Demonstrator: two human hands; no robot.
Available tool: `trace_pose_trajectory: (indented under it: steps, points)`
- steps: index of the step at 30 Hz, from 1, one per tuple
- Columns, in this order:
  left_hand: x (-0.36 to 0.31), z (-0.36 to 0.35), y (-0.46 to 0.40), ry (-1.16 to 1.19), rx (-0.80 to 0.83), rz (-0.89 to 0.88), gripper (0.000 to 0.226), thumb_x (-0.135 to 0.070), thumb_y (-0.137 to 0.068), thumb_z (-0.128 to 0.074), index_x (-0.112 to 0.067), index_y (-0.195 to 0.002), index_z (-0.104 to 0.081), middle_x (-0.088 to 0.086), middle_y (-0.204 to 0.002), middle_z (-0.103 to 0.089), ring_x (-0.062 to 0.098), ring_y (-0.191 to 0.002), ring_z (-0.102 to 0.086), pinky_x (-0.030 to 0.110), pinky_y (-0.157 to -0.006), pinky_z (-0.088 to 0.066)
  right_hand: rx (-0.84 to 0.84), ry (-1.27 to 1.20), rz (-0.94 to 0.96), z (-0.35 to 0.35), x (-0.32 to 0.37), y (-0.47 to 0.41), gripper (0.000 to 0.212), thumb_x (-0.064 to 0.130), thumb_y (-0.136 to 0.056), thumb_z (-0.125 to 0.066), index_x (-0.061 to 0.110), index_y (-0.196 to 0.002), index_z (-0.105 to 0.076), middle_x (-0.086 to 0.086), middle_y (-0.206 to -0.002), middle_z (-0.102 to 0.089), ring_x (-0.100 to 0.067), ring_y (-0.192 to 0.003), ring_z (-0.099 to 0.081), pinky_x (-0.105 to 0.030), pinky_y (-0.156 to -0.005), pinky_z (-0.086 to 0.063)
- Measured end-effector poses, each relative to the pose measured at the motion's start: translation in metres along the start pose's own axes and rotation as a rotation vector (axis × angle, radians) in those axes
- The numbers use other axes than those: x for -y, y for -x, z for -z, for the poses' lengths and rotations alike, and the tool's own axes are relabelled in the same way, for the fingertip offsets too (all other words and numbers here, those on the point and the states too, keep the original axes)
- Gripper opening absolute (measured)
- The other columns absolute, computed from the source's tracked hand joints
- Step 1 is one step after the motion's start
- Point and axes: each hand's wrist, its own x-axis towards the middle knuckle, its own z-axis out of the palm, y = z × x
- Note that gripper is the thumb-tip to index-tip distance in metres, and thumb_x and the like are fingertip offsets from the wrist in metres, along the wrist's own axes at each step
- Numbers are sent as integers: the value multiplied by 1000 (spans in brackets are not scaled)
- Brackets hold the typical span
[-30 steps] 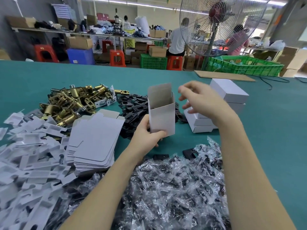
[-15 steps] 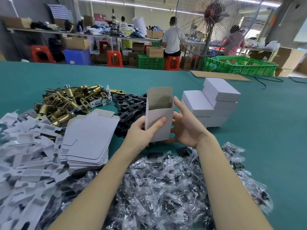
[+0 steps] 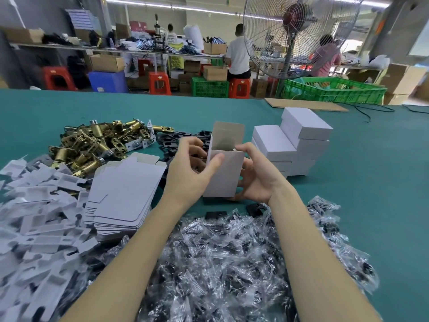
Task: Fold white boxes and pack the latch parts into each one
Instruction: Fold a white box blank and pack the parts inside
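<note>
The box (image 3: 224,175) stands upright above the counter (image 3: 359,182), top flap raised and mouth open. The left hand (image 3: 190,173) grips its left wall, thumb on the front face. The right hand (image 3: 257,175) holds the right side, thumb at the top corner. The box is judged light, thin card that dents easily; best held by edges and corners. Brass latches (image 3: 97,145) look heavy, hard and likely to tip it.

The teal table (image 3: 348,182) carries brass latches (image 3: 97,145), flat box blanks (image 3: 125,194) and stacked white boxes (image 3: 292,145).
</note>
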Motion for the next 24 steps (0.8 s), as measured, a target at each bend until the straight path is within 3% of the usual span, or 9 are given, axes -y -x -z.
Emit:
trace_pose_trajectory:
  steps: [4, 9, 11, 13, 16, 19, 21, 24]
  points:
    - [-9, 1, -3, 10, -67, -216, 30, -22, -92, -75, -28, -117, -60, -10, -111, -66, 11, -95, -66, 24, -69, -56, 18, -3, -12, 1, 0, -1, 34, 55, -80, -65, 24, -78, -79, -4, -78, -71, -26, -75, -68, -39, -67, -58]
    - [-10, 0, -3, -51, -68, -263, 5, -17, -97, -69, -15, -99, -72, -5, -113, -64, 9, -100, -63, 21, -72, -55, 29, 13, -11, 1, 0, -1, 36, 57, -81, -66, 24, -85, -79, -6, -92, -71, -30, -92, -66, -48, -85, -57]
    - [-10, 1, -5, -47, -92, -244, 9, -19, -99, -66, -14, -94, -71, -7, -108, -66, 1, -98, -62, 15, -73, -51, 35, 48, -10, 1, 0, -1, 38, 59, -83, -65, 25, -87, -79, -5, -94, -73, -29, -95, -66, -48, -92, -53]
    - [-11, 2, -7, 27, -86, -174, 2, -18, -99, -64, -19, -100, -64, -9, -100, -69, 2, -93, -65, 17, -73, -49, 39, 73, -10, 0, 0, -1, 38, 61, -84, -64, 26, -86, -80, -3, -93, -74, -28, -96, -67, -46, -90, -53]
    - [-13, 3, -10, 305, -31, 18, 29, -12, -99, -65, -31, -113, -48, -6, -98, -72, 9, -92, -70, 27, -78, -56, 47, 90, -6, -1, 0, -1, 38, 61, -85, -63, 27, -84, -80, -1, -89, -74, -26, -93, -67, -42, -84, -55]
    - [-11, 8, -14, 282, 17, 59, 35, -11, -100, -62, -45, -108, -57, -14, -100, -73, 7, -92, -70, 33, -81, -59, 55, 117, -1, -2, 0, -1, 38, 62, -87, -63, 29, -85, -80, 0, -88, -74, -24, -91, -67, -40, -80, -55]
    - [-12, 11, -16, 247, 32, 45, 40, -9, -100, -61, -47, -91, -65, -17, -94, -73, 3, -81, -68, 28, -72, -57, 54, 130, 7, -3, 0, -1, 40, 63, -86, -62, 27, -89, -79, -1, -92, -75, -25, -96, -67, -42, -81, -55]
    - [-14, 12, -17, 260, 46, 56, 31, -7, -99, -62, -32, -82, -67, -15, -77, -70, -1, -60, -59, 15, -54, -46, 44, 144, 16, -4, 0, -1, 48, 70, -84, -63, 26, -93, -79, -3, -100, -76, -28, -105, -67, -48, -89, -55]
